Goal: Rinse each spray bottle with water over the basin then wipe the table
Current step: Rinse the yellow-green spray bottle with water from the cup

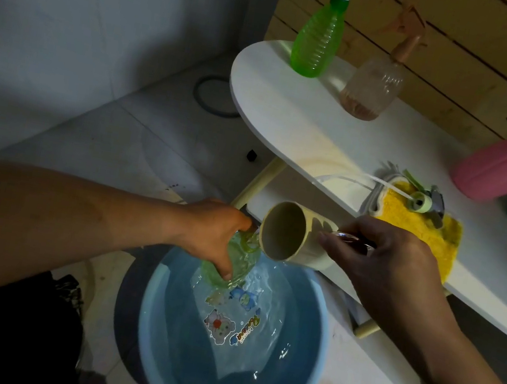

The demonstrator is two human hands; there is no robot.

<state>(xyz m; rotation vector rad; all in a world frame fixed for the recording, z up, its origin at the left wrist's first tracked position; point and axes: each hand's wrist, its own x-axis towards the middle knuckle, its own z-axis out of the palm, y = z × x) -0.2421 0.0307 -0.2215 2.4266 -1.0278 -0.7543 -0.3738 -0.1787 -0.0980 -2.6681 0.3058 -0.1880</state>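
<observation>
Holding pale green bottle (229, 263) tilted over blue basin (152, 336), left hand (214, 232) wrapped round it. Right hand (388, 266) grasping handle of beige cup (292, 232), tipped, mouth at bottle. Basin bottom: cartoon stickers (222, 325), writing too small to read. Basin on floor just beside white table (293, 114) edge. On table: green spray bottle (320, 34), brownish spray bottle (374, 84), pink spray bottle (504, 165), yellow cloth (420, 235).
</observation>
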